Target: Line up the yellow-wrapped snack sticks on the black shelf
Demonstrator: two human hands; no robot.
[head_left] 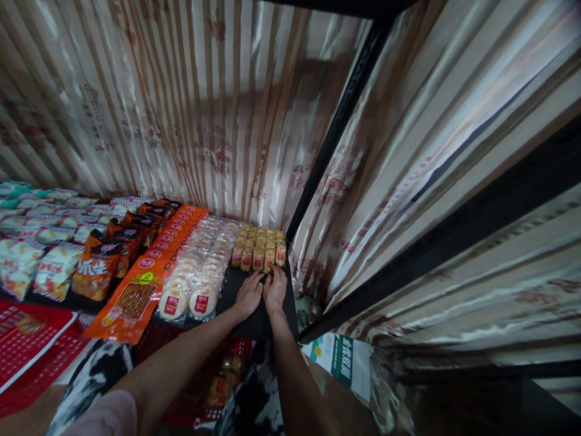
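Small yellow snack packets point(258, 259) with red labels stand in several tight rows at the right end of a black shelf point(242, 324). Both my hands reach to the front of this block, close together. My left hand point(249, 295) has its fingers bent in at the lower edge of a front packet. Beside it, my right hand point(275, 288) curls its fingers on the same packet from the right. Their fingertips are small and dim, partly hidden against the packets. Left of them lie clear-wrapped round white crackers point(203, 301) in two columns.
Orange stick-snack bags point(136, 297), orange-black bags point(96, 269) and white snack bags point(58, 269) fill the shelf leftward. Below are red baskets point(31, 345), one holding yellow packets. Black posts point(336, 130) and curtains point(204, 109) enclose the shelf; a printed carton point(342, 363) stands right.
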